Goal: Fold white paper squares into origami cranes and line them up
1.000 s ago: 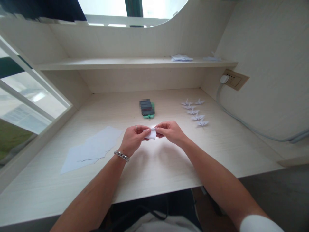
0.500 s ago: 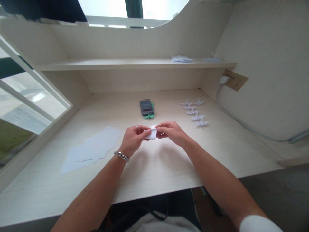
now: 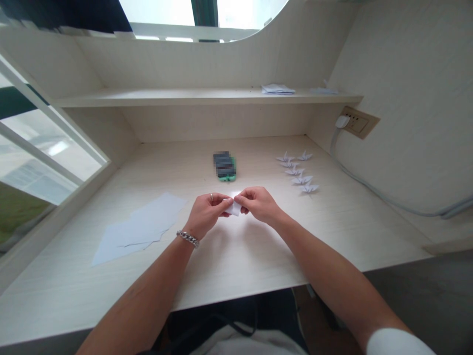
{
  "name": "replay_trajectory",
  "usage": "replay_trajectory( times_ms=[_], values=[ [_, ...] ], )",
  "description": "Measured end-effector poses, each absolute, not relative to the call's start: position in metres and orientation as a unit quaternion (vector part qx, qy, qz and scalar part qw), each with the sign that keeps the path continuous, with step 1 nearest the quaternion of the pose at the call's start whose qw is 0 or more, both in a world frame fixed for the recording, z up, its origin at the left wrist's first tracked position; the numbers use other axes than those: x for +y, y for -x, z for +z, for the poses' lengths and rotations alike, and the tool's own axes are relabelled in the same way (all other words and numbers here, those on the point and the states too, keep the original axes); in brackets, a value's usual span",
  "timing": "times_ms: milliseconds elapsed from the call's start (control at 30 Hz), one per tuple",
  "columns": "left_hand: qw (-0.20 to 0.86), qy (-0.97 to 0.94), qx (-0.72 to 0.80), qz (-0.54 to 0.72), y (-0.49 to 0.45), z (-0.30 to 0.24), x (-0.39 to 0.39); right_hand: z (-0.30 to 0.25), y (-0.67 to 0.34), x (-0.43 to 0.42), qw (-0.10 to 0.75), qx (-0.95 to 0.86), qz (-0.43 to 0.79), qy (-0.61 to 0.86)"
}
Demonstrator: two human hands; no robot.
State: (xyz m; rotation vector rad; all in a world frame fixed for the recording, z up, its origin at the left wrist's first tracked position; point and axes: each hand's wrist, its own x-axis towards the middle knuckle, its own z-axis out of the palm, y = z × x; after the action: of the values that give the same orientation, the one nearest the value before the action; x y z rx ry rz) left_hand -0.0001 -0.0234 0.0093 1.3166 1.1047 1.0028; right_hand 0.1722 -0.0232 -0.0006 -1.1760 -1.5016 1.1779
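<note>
A small folded piece of white paper [image 3: 234,208] is held just above the desk [image 3: 240,256], pinched from both sides. My left hand [image 3: 207,213], with a ring and a metal bracelet, grips its left edge with closed fingers. Its right edge is pinched by my right hand [image 3: 258,204], fingertips almost touching those of the left. Most of the paper is hidden between the fingers.
Loose white sheets [image 3: 140,228] lie on the desk to the left. Several folded paper cranes [image 3: 300,172] stand in a row at the right. A dark device [image 3: 224,166] lies behind my hands. A shelf [image 3: 185,96] carries folded papers [image 3: 278,89]; a wall socket [image 3: 356,121] feeds a cable [image 3: 388,199].
My hands have drawn closer together over the paper and dropped slightly, so less of the paper shows between them.
</note>
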Motion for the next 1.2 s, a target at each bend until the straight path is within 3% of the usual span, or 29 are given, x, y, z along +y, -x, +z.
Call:
replay_trajectory(
  times_ms=[267, 500, 1200],
  values=[
    [0.542, -0.563, 0.467, 0.415, 0.0019, 0.0069, -0.0208, -0.0042, -0.1729, -0.0219, 0.413, -0.625, 0.480, 0.456],
    [0.637, -0.493, 0.422, 0.416, 0.0076, 0.0080, -0.0185, -0.0012, -0.1733, -0.0211, 0.448, -0.574, 0.505, 0.463],
    [0.525, -0.601, 0.430, 0.422, 0.0009, 0.0007, -0.0183, -0.0045, -0.1680, -0.0226, 0.464, -0.591, 0.483, 0.450]
  ],
)
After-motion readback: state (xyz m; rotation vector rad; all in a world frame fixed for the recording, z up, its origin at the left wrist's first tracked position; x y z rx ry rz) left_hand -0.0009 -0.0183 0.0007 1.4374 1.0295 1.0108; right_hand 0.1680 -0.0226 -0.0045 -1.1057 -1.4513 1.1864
